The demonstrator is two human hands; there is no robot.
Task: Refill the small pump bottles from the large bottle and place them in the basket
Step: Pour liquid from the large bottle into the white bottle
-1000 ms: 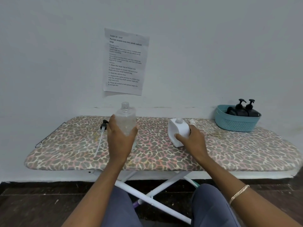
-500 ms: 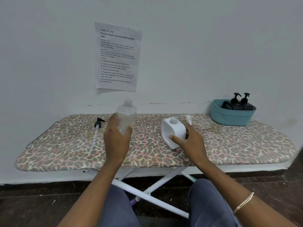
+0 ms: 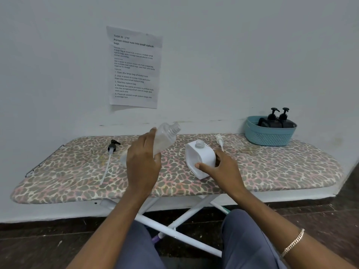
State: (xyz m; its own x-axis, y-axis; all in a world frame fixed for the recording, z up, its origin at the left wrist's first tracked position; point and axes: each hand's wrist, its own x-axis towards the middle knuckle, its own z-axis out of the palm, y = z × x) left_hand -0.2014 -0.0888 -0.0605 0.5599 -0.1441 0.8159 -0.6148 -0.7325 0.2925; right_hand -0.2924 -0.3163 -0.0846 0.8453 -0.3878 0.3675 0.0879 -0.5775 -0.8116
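Bottles occupy mid-board: the clear bottle [image 3: 165,136], uncapped, hangs tilted above the board [image 3: 272,167], neck aimed right toward the white bottle [image 3: 198,158]. The left hand [image 3: 142,166] curls round it. The right hand [image 3: 223,167] grips the white bottle, which stands open-mouthed, back from the front edge. A black pump [image 3: 112,147] lies left, a white pump [image 3: 220,139] behind right, bare cover around both. The basket [image 3: 268,135], with two black bottles [image 3: 279,122], sits at the far right end.

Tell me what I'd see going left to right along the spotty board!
black pump → clear bottle → white bottle → white pump → basket
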